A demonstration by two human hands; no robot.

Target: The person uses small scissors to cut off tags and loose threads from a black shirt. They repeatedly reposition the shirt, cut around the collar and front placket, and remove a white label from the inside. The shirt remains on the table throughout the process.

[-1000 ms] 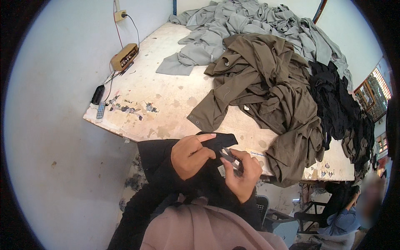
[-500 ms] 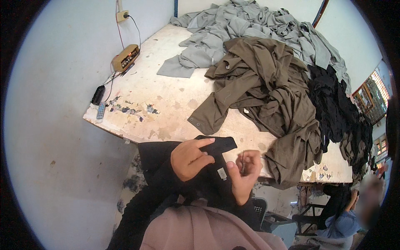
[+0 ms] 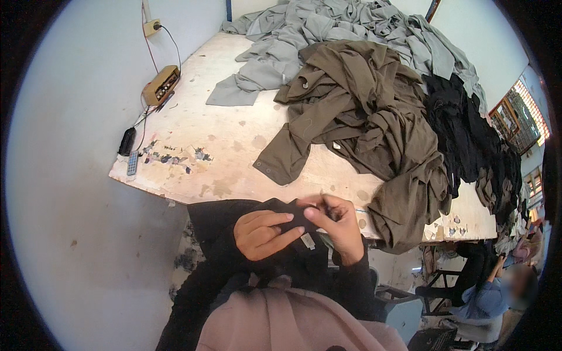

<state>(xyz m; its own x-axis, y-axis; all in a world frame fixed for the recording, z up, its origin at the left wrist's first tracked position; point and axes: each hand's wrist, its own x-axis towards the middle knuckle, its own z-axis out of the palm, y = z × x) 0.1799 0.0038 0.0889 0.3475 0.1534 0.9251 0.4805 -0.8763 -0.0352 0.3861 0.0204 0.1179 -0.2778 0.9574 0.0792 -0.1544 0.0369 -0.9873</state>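
Note:
A black garment (image 3: 222, 216) lies across my lap and up against the table's near edge. My left hand (image 3: 257, 235) is closed on a folded end of it, fingers pointing right. My right hand (image 3: 338, 228) meets that end from the right, thumb and forefinger pinched at the cloth's edge. Something small and dark shows between these fingers, but I cannot make out what it is. Just below the fold, a small white label (image 3: 308, 240) shows on the black cloth.
On the pale, stained table (image 3: 228, 134) lie brown garments (image 3: 374, 123), with grey ones (image 3: 345, 29) behind and black ones (image 3: 456, 123) rightward. A small brown radio-like box (image 3: 161, 86) and a remote control (image 3: 133, 162) sit at the left. Another person (image 3: 483, 301) sits at lower right.
My right hand was apart from the folded cloth with its fingers pinched; it has moved left and up to the cloth's edge. My left hand keeps its hold. The view has shifted slightly.

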